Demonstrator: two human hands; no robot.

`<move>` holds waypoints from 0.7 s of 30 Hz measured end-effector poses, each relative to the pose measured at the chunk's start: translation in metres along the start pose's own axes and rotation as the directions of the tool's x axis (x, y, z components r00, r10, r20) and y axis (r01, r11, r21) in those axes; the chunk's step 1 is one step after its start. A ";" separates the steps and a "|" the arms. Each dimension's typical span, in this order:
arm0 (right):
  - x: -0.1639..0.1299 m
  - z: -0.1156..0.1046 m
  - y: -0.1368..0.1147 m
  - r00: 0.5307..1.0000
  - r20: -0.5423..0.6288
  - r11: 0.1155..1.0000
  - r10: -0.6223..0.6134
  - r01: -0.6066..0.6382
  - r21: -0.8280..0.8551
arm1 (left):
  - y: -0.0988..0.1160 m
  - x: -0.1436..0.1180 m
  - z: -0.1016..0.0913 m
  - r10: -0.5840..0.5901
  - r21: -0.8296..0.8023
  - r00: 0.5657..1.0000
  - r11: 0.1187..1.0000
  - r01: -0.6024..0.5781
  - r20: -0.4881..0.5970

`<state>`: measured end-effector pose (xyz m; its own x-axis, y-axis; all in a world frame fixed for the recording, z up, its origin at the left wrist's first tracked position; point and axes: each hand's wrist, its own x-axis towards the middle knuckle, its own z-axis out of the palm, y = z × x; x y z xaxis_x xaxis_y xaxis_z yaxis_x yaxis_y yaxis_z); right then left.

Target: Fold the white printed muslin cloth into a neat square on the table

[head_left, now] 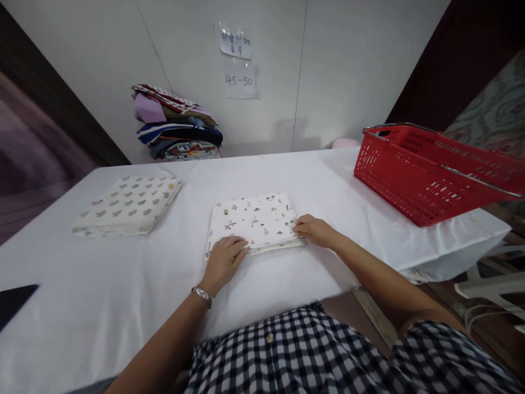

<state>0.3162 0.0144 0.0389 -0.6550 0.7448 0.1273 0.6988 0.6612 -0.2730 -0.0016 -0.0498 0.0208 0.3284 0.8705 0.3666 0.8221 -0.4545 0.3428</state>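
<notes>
Writing: 2 paper notes on the wall beyond the hands; lower note (241, 81) reads "45-50", upper note (235, 44) is handwritten, not legible. No brands seen.

Hands: left hand (223, 258) lies palm down, fingers together, flat on the near-left corner of the folded printed cloth (255, 219); silver watch (202, 296) on that wrist. Right hand (314, 229) rests on the cloth's right edge, fingers curled at the edge; can't tell if it pinches the layers. Both forearms stretched fwd, hands apart w/ the cloth between them.

Cloth sits flat on the white-covered bench (102, 306), right under both hands.

Counts: 1 more folded cloth (128, 206) well left of left hand; 1 stack of mixed fabrics (176, 123) far back-left by the wall; 1 red basket (430, 169) right of right hand; 1 dark flat object (14, 302) at near-left edge.
</notes>
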 end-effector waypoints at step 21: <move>-0.010 -0.006 0.016 0.963 -0.165 0.976 -0.212 0.200 -0.087 | -0.002 -0.008 0.004 0.049 0.027 0.999 0.998 -0.049 -0.016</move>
<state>0.3359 0.0179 0.0389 -0.7316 0.5920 0.3381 0.5758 0.8021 -0.1585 -0.0042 -0.0549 0.0135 0.3611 0.8439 0.3968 0.8173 -0.4913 0.3010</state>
